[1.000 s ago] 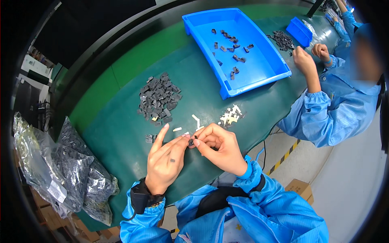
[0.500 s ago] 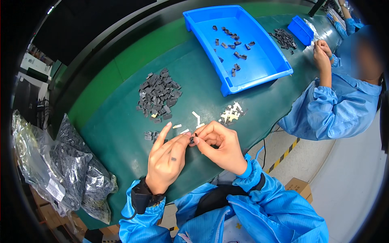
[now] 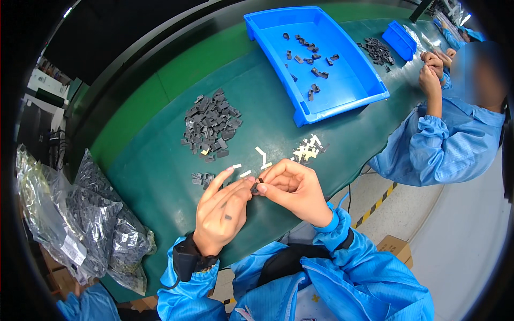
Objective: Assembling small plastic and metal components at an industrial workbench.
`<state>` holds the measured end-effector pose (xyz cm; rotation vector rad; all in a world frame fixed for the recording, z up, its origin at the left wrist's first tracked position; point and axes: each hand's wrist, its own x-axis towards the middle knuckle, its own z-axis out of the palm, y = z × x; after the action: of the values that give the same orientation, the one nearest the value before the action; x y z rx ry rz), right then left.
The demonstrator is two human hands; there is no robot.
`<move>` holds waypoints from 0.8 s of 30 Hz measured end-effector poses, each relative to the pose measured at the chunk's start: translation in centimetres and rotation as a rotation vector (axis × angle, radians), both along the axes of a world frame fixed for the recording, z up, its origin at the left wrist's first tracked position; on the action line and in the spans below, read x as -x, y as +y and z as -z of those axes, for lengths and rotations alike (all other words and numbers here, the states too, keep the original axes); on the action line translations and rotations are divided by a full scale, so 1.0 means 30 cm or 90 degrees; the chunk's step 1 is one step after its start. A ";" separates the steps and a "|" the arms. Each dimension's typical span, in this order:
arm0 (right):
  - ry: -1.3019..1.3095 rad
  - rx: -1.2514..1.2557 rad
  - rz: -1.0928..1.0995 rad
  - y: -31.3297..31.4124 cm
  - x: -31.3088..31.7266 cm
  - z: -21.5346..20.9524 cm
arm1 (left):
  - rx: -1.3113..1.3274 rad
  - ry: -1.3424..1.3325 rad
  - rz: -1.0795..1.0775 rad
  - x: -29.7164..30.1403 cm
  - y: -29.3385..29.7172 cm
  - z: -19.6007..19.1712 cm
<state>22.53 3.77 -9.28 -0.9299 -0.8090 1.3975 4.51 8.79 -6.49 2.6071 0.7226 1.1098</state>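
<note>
A small dark plastic part (image 3: 255,188) is pinched between my two hands over the near side of the green table. My left hand (image 3: 220,215) grips it at the fingertips, its index finger stretched away. My right hand (image 3: 300,193) holds the same part from the other side with thumb and index finger; a black edge shows there. The fingers hide much of the part. Just beyond the hands lie several pale strips (image 3: 261,155). A small group of grey parts (image 3: 202,179) sits beside my left fingers, and a larger grey heap (image 3: 210,122) lies farther off.
A big blue tray (image 3: 342,104) with scattered dark parts stands at the back. Right of centre is a pile of pale pieces (image 3: 308,148). Clear bags of dark parts (image 3: 107,219) lie at left. A co-worker (image 3: 436,142) sits at right near a small blue bin (image 3: 399,40).
My hands stay on the dark part, with only slight finger shifts. A blue sleeve has appeared at the lower left. The co-worker's hands at right have moved, and another hand shows beside them.
</note>
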 end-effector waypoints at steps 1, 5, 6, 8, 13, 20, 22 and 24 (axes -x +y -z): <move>-0.002 0.013 -0.027 0.001 -0.011 0.001 | 0.000 0.000 0.001 0.000 0.000 0.000; 0.130 0.016 -0.086 0.017 -0.046 0.000 | -0.022 -0.011 0.029 0.007 -0.006 -0.007; 0.131 0.016 -0.086 0.021 -0.056 -0.002 | -0.022 -0.013 0.046 0.010 -0.010 -0.010; 0.158 0.050 -0.160 0.027 -0.074 -0.003 | -0.001 -0.036 0.066 0.013 -0.014 -0.010; 0.256 0.085 -0.251 0.028 -0.090 -0.003 | 0.056 -0.101 0.102 0.005 -0.030 -0.003; 0.216 -0.014 -0.193 -0.002 -0.092 -0.009 | 0.135 -0.165 0.068 -0.011 -0.047 -0.013; 0.172 -0.085 -0.139 -0.014 -0.075 0.014 | 0.150 -0.165 0.066 -0.012 -0.045 -0.014; 0.101 -0.179 -0.060 -0.022 -0.066 0.028 | 0.165 -0.171 0.062 -0.015 -0.043 -0.008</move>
<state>24.51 3.10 -10.12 -0.5631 -0.9100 1.3767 4.94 7.49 -6.24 2.2012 0.6260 1.2173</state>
